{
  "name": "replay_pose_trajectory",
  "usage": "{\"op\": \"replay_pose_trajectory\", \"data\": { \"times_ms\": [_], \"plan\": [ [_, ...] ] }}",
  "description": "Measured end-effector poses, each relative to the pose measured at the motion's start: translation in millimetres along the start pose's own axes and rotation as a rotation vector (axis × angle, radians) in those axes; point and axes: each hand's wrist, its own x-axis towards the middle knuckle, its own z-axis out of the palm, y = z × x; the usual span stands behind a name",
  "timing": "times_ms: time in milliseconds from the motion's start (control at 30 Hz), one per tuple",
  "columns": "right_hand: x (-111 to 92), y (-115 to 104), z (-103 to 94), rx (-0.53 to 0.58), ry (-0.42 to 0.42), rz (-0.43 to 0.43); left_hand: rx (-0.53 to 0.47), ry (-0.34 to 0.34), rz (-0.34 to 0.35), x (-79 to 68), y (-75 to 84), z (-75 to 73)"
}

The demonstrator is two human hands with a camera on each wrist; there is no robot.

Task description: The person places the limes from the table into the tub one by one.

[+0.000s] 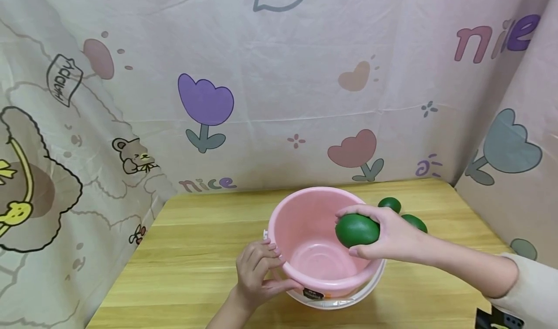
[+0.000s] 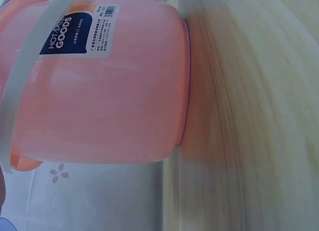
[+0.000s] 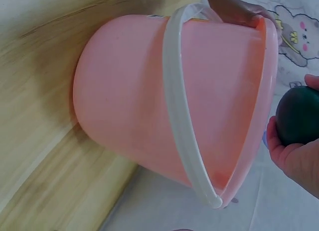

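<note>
A pink plastic bucket (image 1: 296,212) stands upright on the wooden table, its inner floor showing in the head view. At its left rim my left hand (image 1: 259,271) grips the edge, fingers over the rim and thumb along the front. Over the right side of the bucket's mouth, my right hand (image 1: 398,237) holds a smooth dark green oval fruit (image 1: 357,231) between fingers and thumb. That same fruit (image 3: 299,114) appears beyond the rim in the right wrist view. A white bail handle (image 3: 177,91) hangs down against the bucket's outside.
Behind the right hand, two more green oval fruits lie on the table (image 1: 436,271): one farther back (image 1: 390,204), one partly hidden by the hand (image 1: 414,222). A printed cloth (image 1: 279,77) hangs behind and at both sides. The bucket bears a label (image 2: 94,34).
</note>
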Motion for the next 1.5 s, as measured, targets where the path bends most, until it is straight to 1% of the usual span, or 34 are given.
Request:
{"op": "replay_pose_trajectory", "data": {
  "times_ms": [167,400,600,833,1100,1333,1500],
  "plan": [
    [6.2,-0.3,1.3,-0.010,-0.013,-0.031,0.002,-0.003,-0.002,-0.9,-0.7,0.5],
    [11.5,0.9,2.2,0.008,-0.044,-0.027,0.001,-0.007,-0.004,-2.4,-0.7,1.3],
    [14.1,4.2,2.3,0.029,-0.038,-0.020,-0.001,-0.004,-0.003,-2.5,0.0,2.1],
    [19.1,7.3,4.0,0.017,-0.027,0.023,0.005,0.003,0.009,-2.2,0.3,2.4],
    [26.2,8.0,8.3,-0.012,-0.030,-0.012,0.004,-0.006,0.002,-0.2,0.4,1.0],
    [27.5,7.3,11.8,0.000,-0.029,-0.021,-0.003,-0.016,0.001,0.8,0.0,0.3],
    [28.3,6.1,12.4,0.004,-0.034,-0.021,-0.003,-0.011,0.000,1.4,0.1,-0.2]
  ]
}}
